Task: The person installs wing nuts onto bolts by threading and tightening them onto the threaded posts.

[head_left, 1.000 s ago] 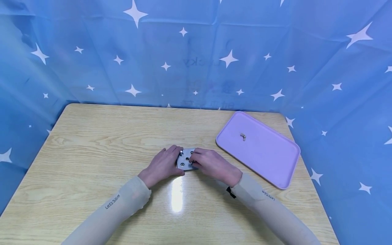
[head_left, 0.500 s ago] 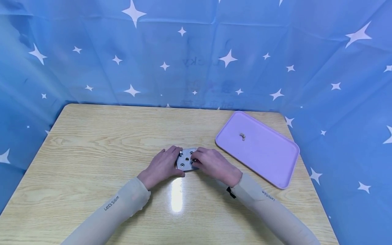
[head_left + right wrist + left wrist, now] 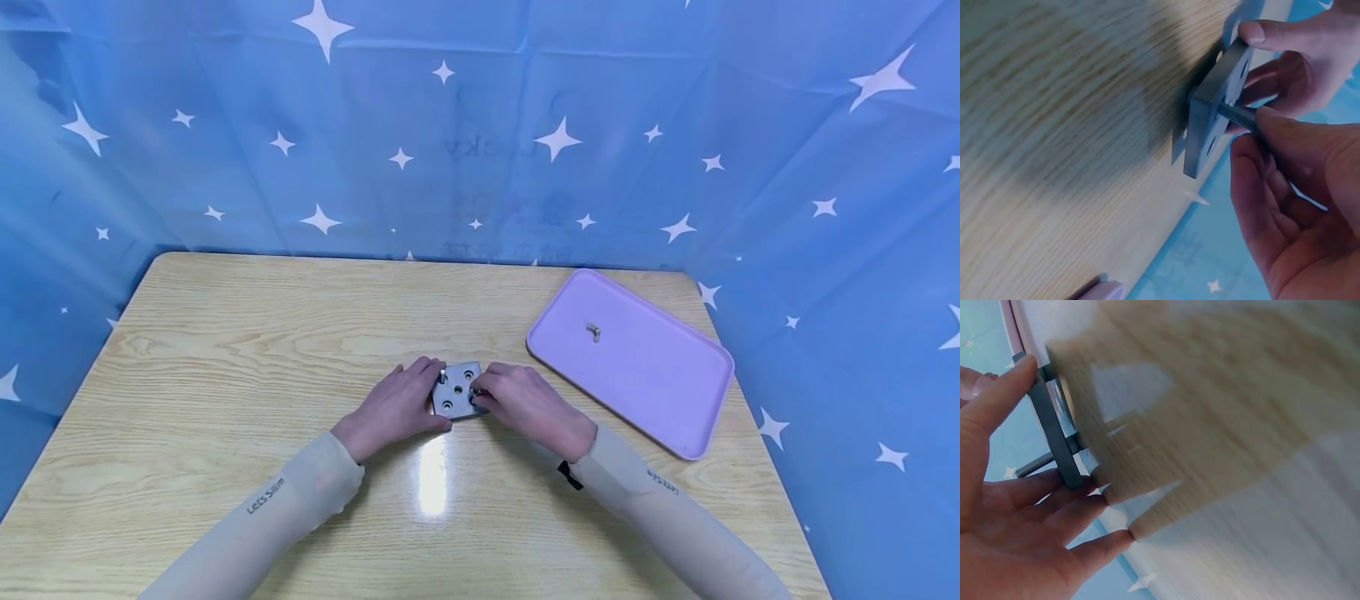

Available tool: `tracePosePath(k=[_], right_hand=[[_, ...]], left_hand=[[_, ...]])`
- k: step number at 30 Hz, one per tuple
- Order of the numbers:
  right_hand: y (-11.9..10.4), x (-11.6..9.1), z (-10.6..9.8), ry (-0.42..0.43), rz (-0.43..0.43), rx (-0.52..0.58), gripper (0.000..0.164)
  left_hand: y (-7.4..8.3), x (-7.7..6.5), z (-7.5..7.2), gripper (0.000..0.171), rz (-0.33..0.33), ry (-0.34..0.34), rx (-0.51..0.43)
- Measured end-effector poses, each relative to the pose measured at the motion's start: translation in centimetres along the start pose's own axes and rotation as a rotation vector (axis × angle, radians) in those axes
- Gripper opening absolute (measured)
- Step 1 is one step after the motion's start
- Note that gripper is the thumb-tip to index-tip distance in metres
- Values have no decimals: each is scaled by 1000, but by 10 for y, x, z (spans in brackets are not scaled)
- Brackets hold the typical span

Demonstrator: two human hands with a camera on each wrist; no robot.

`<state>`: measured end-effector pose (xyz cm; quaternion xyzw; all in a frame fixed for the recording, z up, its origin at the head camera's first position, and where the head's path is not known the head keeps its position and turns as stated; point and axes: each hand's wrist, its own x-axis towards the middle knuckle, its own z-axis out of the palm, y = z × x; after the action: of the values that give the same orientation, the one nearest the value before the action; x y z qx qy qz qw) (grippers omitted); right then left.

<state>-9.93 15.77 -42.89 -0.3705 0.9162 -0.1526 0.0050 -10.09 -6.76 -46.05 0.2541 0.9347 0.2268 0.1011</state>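
A grey metal plate (image 3: 459, 403) with several holes lies low over the table, raised on short feet visible in the left wrist view. My left hand (image 3: 401, 404) grips it by the left side, thumb at the near edge and fingers at the far edge. Close to those fingers, a threaded bolt (image 3: 1035, 465) sticks up from the plate. Between thumb and fingertips, my right hand (image 3: 528, 407) pinches a second threaded bolt (image 3: 1239, 117), which stands in the plate near its right side. The top of this bolt is hidden by the fingers.
At the back right of the wooden table (image 3: 262, 333) lies a purple tray (image 3: 645, 383). A few small metal pieces (image 3: 594, 333) rest together in it. A blue curtain (image 3: 480, 100) with white stars hangs behind the table and at its sides.
The fingers of my right hand have shifted slightly to the right at the bolt, uncovering more of the plate. My left hand keeps its grip, and the plate stays in place.
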Motion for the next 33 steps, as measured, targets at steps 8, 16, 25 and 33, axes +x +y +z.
tracePosePath(k=[8,16,25,33], right_hand=[[-8,-1,12,120,102,-75,19],[-12,-4,19,157,139,-185,32],[0,-9,-4,-18,-56,-72,55],[10,-8,-12,-38,-358,-170,32]], left_hand=[[1,1,2,84,0,34,-3],[2,2,2,82,1,44,7],[2,1,1,79,2,39,3],[3,2,2,81,-15,10,3]])
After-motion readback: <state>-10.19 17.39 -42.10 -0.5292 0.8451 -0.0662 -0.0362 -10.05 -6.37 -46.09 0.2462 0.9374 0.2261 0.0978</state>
